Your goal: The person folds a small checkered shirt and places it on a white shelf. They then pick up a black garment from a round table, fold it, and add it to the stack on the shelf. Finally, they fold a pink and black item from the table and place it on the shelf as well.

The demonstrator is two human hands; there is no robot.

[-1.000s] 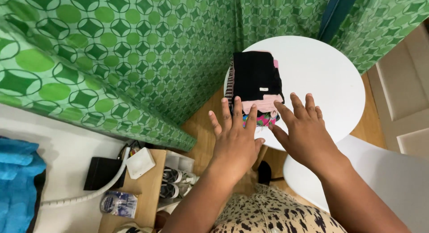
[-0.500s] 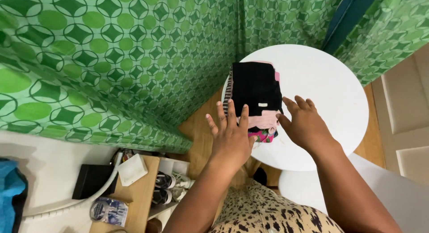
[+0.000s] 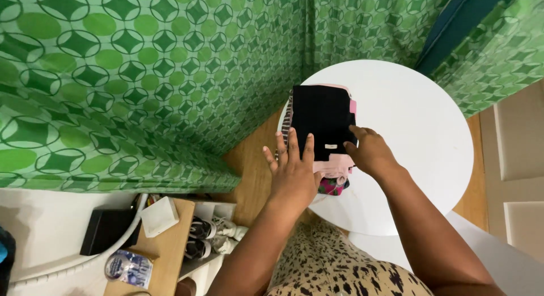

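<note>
Stack: folded clothes (image 3: 324, 126), black piece on top, pink and patterned layers beneath, sit at the left edge of the round white desk (image 3: 419, 137).
Left hand (image 3: 293, 171): fingers apart, flat at the stack's near-left side.
Right hand (image 3: 371, 151): fingers curled on the near-right corner; whether they pinch cloth, I cannot tell.
Doing it well: press evenly from both sides, keeping edges aligned.
Hidden: lower layers and right fingertips.

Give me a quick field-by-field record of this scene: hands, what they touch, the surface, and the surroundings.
Left hand: open, fingers spread, on the near-left edge of the clothes pile
Right hand: fingers curled on the pile's right edge
Clothes pile: folded, black piece on top, pink and patterned ones beneath
Surface: round white table
Backdrop: green patterned curtain
Lower left: wooden shelf with shoes
</note>
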